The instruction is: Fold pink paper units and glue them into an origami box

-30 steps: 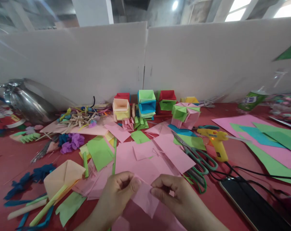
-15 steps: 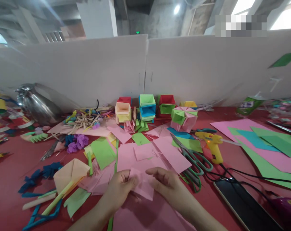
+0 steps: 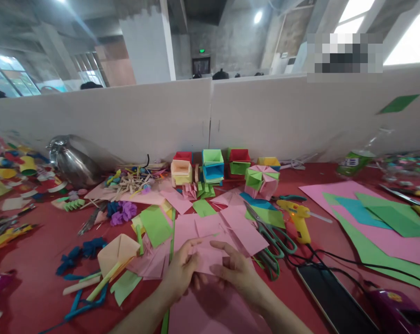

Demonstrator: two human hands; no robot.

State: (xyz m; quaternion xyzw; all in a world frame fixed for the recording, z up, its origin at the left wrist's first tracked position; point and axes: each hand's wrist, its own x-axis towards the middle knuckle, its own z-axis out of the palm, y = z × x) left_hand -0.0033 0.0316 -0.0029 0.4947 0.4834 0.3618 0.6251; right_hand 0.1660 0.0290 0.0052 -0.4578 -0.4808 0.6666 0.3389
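Low in the middle of the view, my left hand (image 3: 182, 273) and my right hand (image 3: 238, 273) hold a small folded piece of pink paper (image 3: 207, 256) between them. Both hands pinch it with thumb and fingers, left hand at its left edge, right hand at its right side. Under my wrists lies a larger pink sheet (image 3: 210, 313). More pink squares (image 3: 231, 227) lie just beyond the hands on the red table (image 3: 39, 260).
Green-handled scissors (image 3: 270, 239) and a yellow glue gun (image 3: 298, 220) lie right of the hands. A black phone (image 3: 331, 299) with cables is nearer right. Folded paper boxes (image 3: 213, 164) stand at the white partition (image 3: 143, 116). Paper flowers, sticks and a metal kettle (image 3: 74, 160) fill the left.
The view has tilted upward, so the table and hands sit lower and farther in frame. My hands have drawn closer together on the pink piece and have folded it smaller.
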